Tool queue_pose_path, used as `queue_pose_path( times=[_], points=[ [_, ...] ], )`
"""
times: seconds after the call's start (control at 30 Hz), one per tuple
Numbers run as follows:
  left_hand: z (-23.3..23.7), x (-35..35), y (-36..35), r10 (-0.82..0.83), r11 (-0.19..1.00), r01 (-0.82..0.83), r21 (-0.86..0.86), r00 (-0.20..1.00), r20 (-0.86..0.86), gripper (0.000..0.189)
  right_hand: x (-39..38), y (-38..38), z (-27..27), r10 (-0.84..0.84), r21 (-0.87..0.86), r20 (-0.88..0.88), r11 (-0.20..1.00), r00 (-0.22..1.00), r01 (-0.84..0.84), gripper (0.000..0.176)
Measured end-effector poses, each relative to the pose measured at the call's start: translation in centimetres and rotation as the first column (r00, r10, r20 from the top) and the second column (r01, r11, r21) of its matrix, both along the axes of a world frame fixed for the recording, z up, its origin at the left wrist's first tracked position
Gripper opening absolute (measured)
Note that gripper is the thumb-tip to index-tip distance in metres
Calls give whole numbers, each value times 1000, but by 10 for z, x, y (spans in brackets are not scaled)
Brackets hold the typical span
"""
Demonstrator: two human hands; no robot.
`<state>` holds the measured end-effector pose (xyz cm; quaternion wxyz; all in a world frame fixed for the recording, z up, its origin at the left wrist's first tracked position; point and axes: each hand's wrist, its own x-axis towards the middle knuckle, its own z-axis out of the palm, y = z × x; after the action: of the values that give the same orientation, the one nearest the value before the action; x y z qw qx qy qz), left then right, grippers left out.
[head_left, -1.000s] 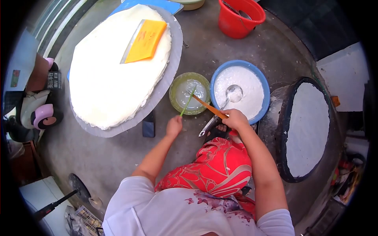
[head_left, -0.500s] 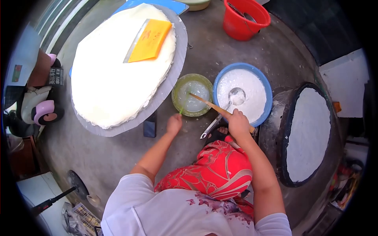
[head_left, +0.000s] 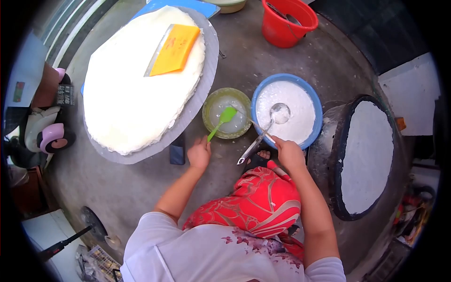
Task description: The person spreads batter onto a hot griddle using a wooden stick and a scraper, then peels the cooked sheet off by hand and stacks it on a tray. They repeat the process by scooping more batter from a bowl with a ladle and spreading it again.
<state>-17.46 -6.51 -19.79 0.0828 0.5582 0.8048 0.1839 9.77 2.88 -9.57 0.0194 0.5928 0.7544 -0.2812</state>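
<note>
My left hand (head_left: 199, 153) is closed on the handle of a green spatula (head_left: 228, 114), whose head is over the olive-green bowl (head_left: 209, 102) of cloudy liquid. My right hand (head_left: 287, 151) grips a thin wooden stick (head_left: 261, 129) that slants toward the same bowl, crossing the near rim of the blue basin (head_left: 319, 109). White batter fills that basin, and a metal ladle (head_left: 280, 113) rests in it with its handle over the rim. To the left, a broad white round mass (head_left: 136, 89) carries a yellow scraper (head_left: 176, 49).
A red bucket (head_left: 287, 29) holding utensils stands at the back. On the right is a black-rimmed round griddle (head_left: 366, 155) with a white surface. A dark phone-like object (head_left: 177, 153) lies on the floor. Pink-and-black items (head_left: 53, 137) are at far left.
The green spatula's head has come up out of the liquid and shows its broad face. My left hand moved slightly left and down. The wooden stick has turned edge-on.
</note>
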Motion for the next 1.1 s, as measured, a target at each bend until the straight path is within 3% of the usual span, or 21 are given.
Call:
queue_pose_path(
  times=[0.13, 0.2, 0.23, 0.3, 0.4, 0.43, 0.47, 0.5, 0.57, 0.6, 0.63, 0.7, 0.83, 0.87, 0.9, 1.0, 1.03, 1.07, 1.1],
  points=[
    [0, -1, -14, 43, 998, -47, 50, 996, 77, 22, -1, -2, -2, 47, 145, 147, 987, 988, -68, 27],
    [-7, -1, -17, 82, 994, -58, -87, 950, 300, 22, 3, -5, 4, 80, 200, 223, 972, 971, -127, 28],
    [-12, 0, -16, 73, 995, -49, -84, 950, 303, 22, 8, -7, 5, 105, 200, 199, 969, 974, -145, 28],
    [-27, 3, -10, 99, 994, -66, -84, 864, 493, 23, 21, -16, 7, 107, 205, 180, 968, 978, -144, 29],
    [-48, 4, 3, 167, 985, -123, -124, 873, 459, 22, 51, -35, 2, 101, 196, 148, 972, 984, -130, 32],
    [-49, 5, 8, 147, 988, -103, -118, 872, 466, 22, 62, -42, -8, -82, 126, -70, 988, 994, 90, 32],
    [-49, 5, 11, 137, 986, -77, -149, 882, 450, 22, 70, -47, -18, -276, 14, -272, 957, 922, 290, 33],
    [-49, 5, 15, 125, 983, -51, -179, 892, 434, 23, 76, -49, -23, -294, 21, -269, 950, 917, 311, 33],
    [-50, 6, 17, 56, 991, 4, -134, 898, 436, 24, 86, -52, -29, -684, -297, -459, 719, 567, 628, 33],
    [-51, 8, 17, 8, 995, 37, -96, 902, 431, 27, 87, -51, -24, -760, -390, -453, 639, 466, 663, 35],
    [-43, 14, 17, -16, 994, 60, -88, 901, 433, 27, 91, -50, -27, -766, -383, -458, 627, 450, 678, 35],
    [-18, 23, 16, -240, 971, 240, 9, 971, -15, 36, 99, -46, -51, -807, -496, -517, 555, 287, 668, 41],
    [56, 40, 25, -462, 885, 454, 107, 884, 71, 40, 96, -45, -82, -755, -564, -623, 614, 203, 552, 60],
    [83, 45, 28, -538, 841, 517, 163, 831, 143, 41, 97, -47, -90, -766, -598, -610, 612, 201, 518, 70],
    [109, 47, 31, -608, 792, 569, 221, 766, 209, 43, 96, -50, -95, -763, -597, -617, 614, 195, 515, 70],
    [180, 40, 41, -669, 735, 627, 258, 733, 126, 44, 97, -65, -113, -837, -604, -474, 535, 273, 591, 85],
    [192, 32, 49, -663, 713, 626, 316, 748, 14, 43, 103, -74, -125, -800, -528, -474, 592, 367, 609, 83],
    [202, 22, 59, -624, 742, 584, 329, 781, 20, 43, 109, -83, -139, -753, -449, -468, 654, 463, 609, 80],
    [220, 13, 70, -559, 781, 559, 279, 825, -85, 41, 118, -94, -154, -712, -367, -395, 701, 580, 611, 74]
  ],
)
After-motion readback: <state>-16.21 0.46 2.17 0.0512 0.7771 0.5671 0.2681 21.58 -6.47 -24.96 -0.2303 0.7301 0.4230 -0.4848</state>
